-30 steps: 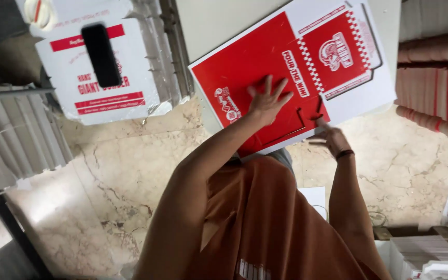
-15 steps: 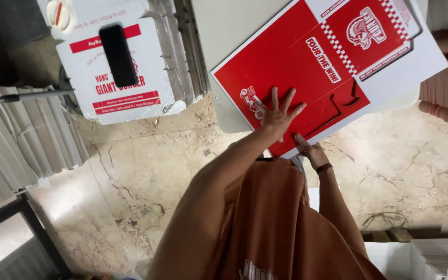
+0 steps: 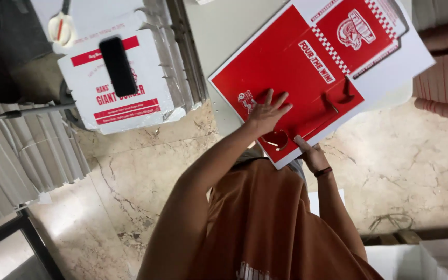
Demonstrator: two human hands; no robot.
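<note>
A flat red and white cardboard box blank (image 3: 291,78) lies tilted over a white tabletop (image 3: 224,31). My left hand (image 3: 265,111) presses flat on its red face with the fingers spread, close to the near edge. Beside it, my right hand (image 3: 312,155) grips the blank's near edge, fingers curled under it, next to a curved cut-out tab. A dark band sits on my right wrist. An orange garment covers my body below both arms.
A stack of white printed boxes (image 3: 130,103) stands at upper left with a black phone (image 3: 117,65) on top and a tape roll (image 3: 60,28) behind. Piles of flat cardboard (image 3: 11,150) lie at left, and red-striped stacks (image 3: 444,78) at right. The floor is marble (image 3: 146,171).
The red blank has turned a little and shifted right in view. My right hand slid along its near edge toward my left hand, which stays pressed flat on it.
</note>
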